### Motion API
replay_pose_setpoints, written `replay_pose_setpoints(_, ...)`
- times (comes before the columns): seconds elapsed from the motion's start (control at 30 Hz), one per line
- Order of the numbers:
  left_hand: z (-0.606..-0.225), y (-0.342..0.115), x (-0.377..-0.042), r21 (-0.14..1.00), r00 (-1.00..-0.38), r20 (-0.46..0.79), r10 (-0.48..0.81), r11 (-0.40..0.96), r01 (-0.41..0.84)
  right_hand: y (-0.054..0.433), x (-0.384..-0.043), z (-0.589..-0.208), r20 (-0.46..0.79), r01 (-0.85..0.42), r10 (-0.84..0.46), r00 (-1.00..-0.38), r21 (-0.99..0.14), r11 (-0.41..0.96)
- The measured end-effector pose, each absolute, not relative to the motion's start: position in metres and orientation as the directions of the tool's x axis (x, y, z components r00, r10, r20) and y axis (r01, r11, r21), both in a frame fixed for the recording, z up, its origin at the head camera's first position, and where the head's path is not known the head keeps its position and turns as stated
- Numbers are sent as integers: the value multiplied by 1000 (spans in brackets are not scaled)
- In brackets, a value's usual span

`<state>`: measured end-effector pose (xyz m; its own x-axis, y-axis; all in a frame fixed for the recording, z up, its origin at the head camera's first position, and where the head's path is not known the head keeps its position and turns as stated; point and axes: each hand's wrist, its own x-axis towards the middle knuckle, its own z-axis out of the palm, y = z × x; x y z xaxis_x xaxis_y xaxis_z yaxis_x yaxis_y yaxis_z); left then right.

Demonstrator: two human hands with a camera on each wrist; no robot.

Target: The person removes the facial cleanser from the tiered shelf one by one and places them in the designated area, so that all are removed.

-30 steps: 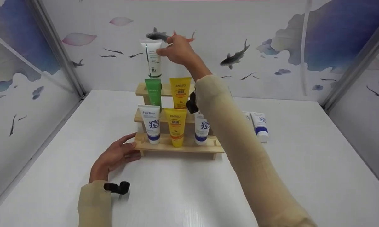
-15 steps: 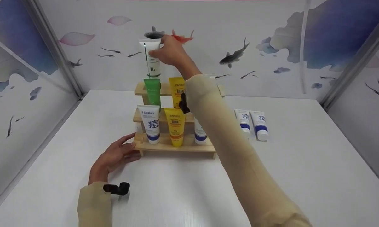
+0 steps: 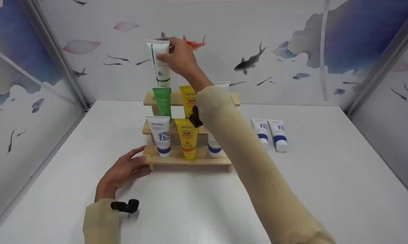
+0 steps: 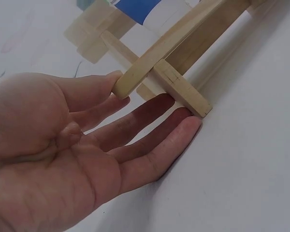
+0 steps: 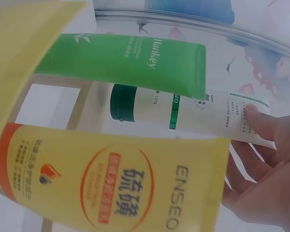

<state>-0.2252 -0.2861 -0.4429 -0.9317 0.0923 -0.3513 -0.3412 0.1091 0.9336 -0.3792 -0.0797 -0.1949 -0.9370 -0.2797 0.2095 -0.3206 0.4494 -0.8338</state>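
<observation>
Upright at the rear left of the three-tier wooden display rack [image 3: 205,160], a white squeeze tube [image 3: 161,69] with a green cap [image 5: 123,102] is gripped by my right hand [image 3: 180,57]. The thumb presses its printed front near the crimped end, with fingers behind. In the head view, a green tube [image 3: 162,103] stands in front of it and hides its base. My left hand [image 3: 124,169] holds the left end of the lowest shelf. In the left wrist view, its thumb [image 4: 94,91] touches the shelf's end and its fingertips reach the leg [image 4: 181,89].
On the lower tiers stand yellow tubes [image 3: 188,139] and white-and-blue tubes [image 3: 160,137]. My right sleeve [image 3: 248,152] covers part of the rack's right side. Two more white-and-blue tubes lie on the white table, one farther right [image 3: 278,135]. Printed panels enclose the table.
My right hand has moved left across the white tube, its thumb now farther over the front. The sleeve's shift uncovers the tubes lying on the right. My left hand stays on the rack.
</observation>
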Motion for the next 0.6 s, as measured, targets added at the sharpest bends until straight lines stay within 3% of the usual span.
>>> replay_pose_setpoints(0.33,-442,-288,-227,932,-929,-356,99,111,-345,-26,-381,-179,344,-427,-268,-900,-820,381)
replay_pose_setpoints(0.6,-443,-285,-224,927,-923,-369,110,109,-358,32,-391,-185,342,-379,-164,-925,-822,426)
